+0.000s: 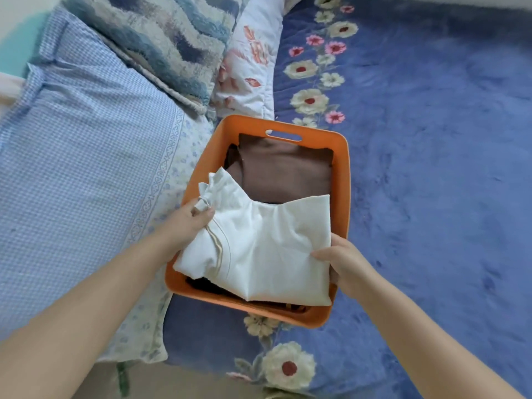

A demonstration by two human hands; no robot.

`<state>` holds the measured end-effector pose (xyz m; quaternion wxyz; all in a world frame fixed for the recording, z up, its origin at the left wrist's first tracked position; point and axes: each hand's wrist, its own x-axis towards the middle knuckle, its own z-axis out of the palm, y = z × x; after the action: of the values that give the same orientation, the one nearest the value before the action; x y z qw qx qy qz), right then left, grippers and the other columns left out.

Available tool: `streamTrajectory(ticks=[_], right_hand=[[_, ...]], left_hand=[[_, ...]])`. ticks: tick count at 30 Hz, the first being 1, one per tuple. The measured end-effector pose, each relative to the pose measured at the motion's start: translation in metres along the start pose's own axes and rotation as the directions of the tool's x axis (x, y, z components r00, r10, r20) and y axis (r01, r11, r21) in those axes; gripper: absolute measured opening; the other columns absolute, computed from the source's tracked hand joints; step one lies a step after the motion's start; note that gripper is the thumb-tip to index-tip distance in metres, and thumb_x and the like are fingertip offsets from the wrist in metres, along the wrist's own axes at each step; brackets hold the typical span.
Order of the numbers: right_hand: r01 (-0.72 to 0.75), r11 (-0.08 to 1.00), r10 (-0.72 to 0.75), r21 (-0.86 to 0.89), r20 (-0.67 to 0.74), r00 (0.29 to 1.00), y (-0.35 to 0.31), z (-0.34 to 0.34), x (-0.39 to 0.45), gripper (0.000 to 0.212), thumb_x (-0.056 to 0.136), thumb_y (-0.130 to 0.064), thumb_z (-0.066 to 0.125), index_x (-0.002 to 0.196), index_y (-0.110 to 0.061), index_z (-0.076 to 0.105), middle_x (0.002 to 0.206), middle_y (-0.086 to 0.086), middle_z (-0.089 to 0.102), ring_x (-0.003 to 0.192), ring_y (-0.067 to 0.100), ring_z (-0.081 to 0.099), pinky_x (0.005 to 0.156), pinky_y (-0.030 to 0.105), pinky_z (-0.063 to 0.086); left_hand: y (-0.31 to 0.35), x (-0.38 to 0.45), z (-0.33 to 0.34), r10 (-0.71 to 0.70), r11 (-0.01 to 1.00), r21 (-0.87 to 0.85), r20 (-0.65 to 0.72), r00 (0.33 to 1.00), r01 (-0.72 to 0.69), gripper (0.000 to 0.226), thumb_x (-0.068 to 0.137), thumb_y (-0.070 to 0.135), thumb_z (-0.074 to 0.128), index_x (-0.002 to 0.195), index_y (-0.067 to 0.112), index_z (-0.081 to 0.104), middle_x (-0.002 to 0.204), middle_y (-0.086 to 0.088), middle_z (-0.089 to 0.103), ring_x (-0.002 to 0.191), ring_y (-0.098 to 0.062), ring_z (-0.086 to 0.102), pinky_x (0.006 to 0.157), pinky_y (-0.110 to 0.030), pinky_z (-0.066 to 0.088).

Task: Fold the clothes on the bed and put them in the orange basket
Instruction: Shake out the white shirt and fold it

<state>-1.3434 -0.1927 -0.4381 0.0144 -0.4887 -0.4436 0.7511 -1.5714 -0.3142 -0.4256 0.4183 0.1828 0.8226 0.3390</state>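
Observation:
The orange basket (341, 180) stands on the blue bed cover in the middle of the view. A folded brown garment (285, 171) lies inside it at the far end. Over the near half of the basket I hold a folded white garment (259, 246) with a beige stripe. My left hand (184, 223) grips its left edge, thumb on top. My right hand (345, 263) pinches its right edge, fingers underneath. Something dark shows under the white garment at the basket's near wall.
A blue checked pillow (80, 156) lies to the left of the basket, with a fuzzy blue-white cushion (161, 38) and a floral quilt (250, 61) behind. The blue flowered bed cover (431, 139) spreads to the right.

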Motion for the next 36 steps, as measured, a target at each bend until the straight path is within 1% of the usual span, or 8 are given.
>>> streamTrajectory(ticks=[5,11,17,22,25,27,32,36], right_hand=[[-0.012,0.844,-0.128,-0.536,-0.223,0.966,0.014,0.009,0.006,0.034,0.084,-0.002,0.037,0.116,-0.01,0.042,0.106,0.003,0.054,0.1,0.023,0.055,0.078,0.034,0.047],[-0.039,0.648,-0.218,-0.761,-0.235,0.947,0.031,0.028,-0.007,0.077,0.089,0.003,0.033,0.147,-0.017,-0.014,0.139,0.008,0.02,0.12,0.028,0.04,0.088,0.029,0.039],[-0.162,0.178,-0.449,-0.971,-0.226,0.865,0.062,0.053,-0.001,0.06,0.049,0.02,0.057,0.109,0.018,0.057,0.124,0.038,0.049,0.113,0.049,0.051,0.091,0.045,0.041],[-0.219,0.011,-0.096,-0.976,-0.219,0.971,0.047,0.047,0.002,0.051,0.096,-0.009,0.03,0.141,0.012,0.017,0.151,0.029,-0.003,0.142,0.039,-0.003,0.116,0.04,0.007],[-0.225,0.101,-0.16,-0.969,-0.239,0.958,0.034,0.048,0.006,0.053,0.096,-0.008,0.027,0.143,0.009,0.011,0.152,0.028,-0.002,0.142,0.038,-0.005,0.115,0.038,0.01],[-0.17,0.236,-0.435,-0.957,-0.26,0.862,0.037,0.049,0.02,0.054,0.088,-0.002,0.018,0.14,0.013,0.02,0.148,0.034,0.01,0.14,0.046,0.007,0.115,0.046,0.02],[-0.155,0.462,-0.348,-0.873,-0.339,0.874,0.048,0.054,0.048,0.061,0.097,-0.032,0.023,0.148,-0.003,0.006,0.152,0.026,-0.006,0.142,0.037,-0.008,0.116,0.043,-0.002],[-0.178,0.453,-0.348,-0.874,-0.356,0.867,0.064,0.047,0.061,0.089,0.073,-0.055,-0.008,0.149,-0.009,-0.002,0.152,0.022,-0.017,0.142,0.03,-0.018,0.113,0.036,-0.012]], left_hand=[[-0.024,0.011,0.024,-0.065,0.943,0.301,-0.251,0.966,0.142,0.036,0.097,0.013,0.042,0.129,-0.003,0.039,0.13,-0.023,0.047,0.119,-0.037,0.045,0.093,-0.037,0.035],[-0.033,0.005,0.038,0.09,0.984,0.177,-0.377,0.922,-0.024,0.051,0.095,0.002,0.037,0.143,0.011,0.023,0.141,-0.013,0.04,0.128,-0.029,0.04,0.1,-0.034,0.032],[-0.036,0.024,0.04,-0.08,0.915,0.364,-0.262,0.962,0.175,0.042,0.09,-0.001,0.038,0.131,0.001,0.033,0.119,-0.022,0.053,0.107,-0.038,0.051,0.076,-0.035,0.036],[-0.03,0.019,0.04,0.146,0.776,0.628,-0.278,0.949,0.065,0.063,0.085,-0.004,0.042,0.144,0.003,0.02,0.137,-0.022,0.039,0.122,-0.037,0.041,0.093,-0.043,0.038],[-0.04,0.02,0.05,0.714,0.472,0.817,-0.133,0.687,-0.333,0.053,0.078,-0.006,0.035,0.131,-0.004,0.037,0.132,-0.025,0.038,0.123,-0.04,0.037,0.108,-0.046,0.026],[-0.042,0.029,0.06,0.793,0.363,0.819,-0.022,0.608,-0.444,0.045,0.079,0.004,0.033,0.121,-0.004,0.044,0.126,-0.027,0.048,0.121,-0.038,0.039,0.109,-0.041,0.019],[-0.051,0.046,0.067,0.387,0.569,0.804,-0.078,0.919,-0.171,0.069,0.088,0.046,0.027,0.135,-0.002,0.042,0.146,-0.028,0.027,0.14,-0.039,0.019,0.113,-0.042,0.001],[-0.066,0.052,0.065,0.364,0.606,0.775,-0.067,0.929,-0.181,0.094,0.073,0.063,-0.003,0.148,0.009,0.018,0.156,-0.016,-0.001,0.144,-0.026,-0.01,0.106,-0.027,-0.025]])
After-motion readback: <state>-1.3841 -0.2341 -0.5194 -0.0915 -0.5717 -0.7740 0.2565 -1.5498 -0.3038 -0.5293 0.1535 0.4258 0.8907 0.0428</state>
